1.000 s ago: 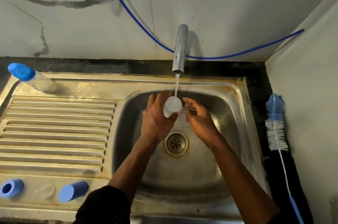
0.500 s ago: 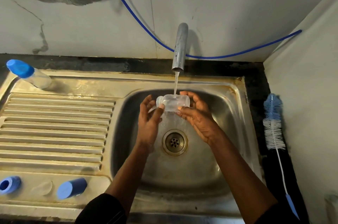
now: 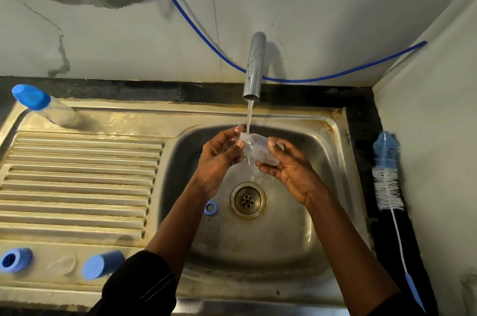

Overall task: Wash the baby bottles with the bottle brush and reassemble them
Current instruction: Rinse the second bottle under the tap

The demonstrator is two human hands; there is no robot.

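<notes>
A clear baby bottle body [image 3: 258, 148] lies tilted under the running water from the tap [image 3: 254, 68], over the sink basin [image 3: 322, 186]. My left hand [image 3: 219, 158] grips its upper left end with thumb and curled fingers. My right hand [image 3: 291, 168] holds its lower right end between thumb and fingers. A blue ring [image 3: 211, 208] lies in the basin left of the drain [image 3: 247, 200]. The bottle brush [image 3: 387, 176], blue and white bristles on a thin handle, lies on the dark counter to the right.
On the drainboard [image 3: 77, 181] lie an assembled bottle with a blue cap [image 3: 42, 104] at the back left, and a blue collar [image 3: 15, 260], a clear teat [image 3: 63, 262] and a blue cap [image 3: 102, 264] along the front. A wall stands close on the right.
The bottle has turned from level to tilted, its right end lower. Both hands have shifted their hold along it under the stream. The blue ring now shows in the basin.
</notes>
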